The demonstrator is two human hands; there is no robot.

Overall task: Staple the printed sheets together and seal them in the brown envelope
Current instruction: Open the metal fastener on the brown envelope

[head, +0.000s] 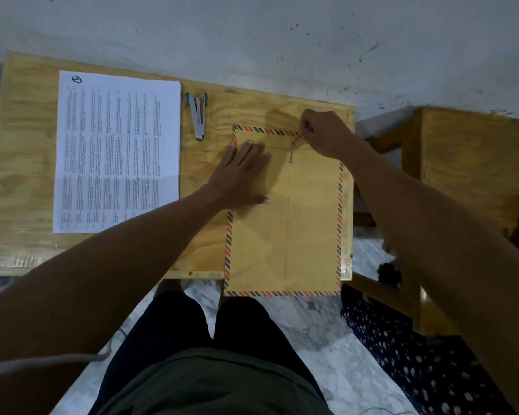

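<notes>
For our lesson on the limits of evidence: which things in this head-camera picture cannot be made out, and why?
- Printed sheets: text too small to read; whether stapled cannot be told.
- Right hand: its grip on the string is hidden by curled fingers.
- Brown envelope: its top left corner lies under the left hand; contents unseen.
- Stapler: staples inside too small to see.

Table [27, 163]: printed sheets [117, 151] lie at its 9 o'clock side. Stapler [197, 115] just right of them, toward 12. Envelope [285, 223] at the 3 o'clock side, its 6 o'clock end overhanging the table's near edge. Second table [474, 163] farther toward 3 o'clock, apart.
</notes>
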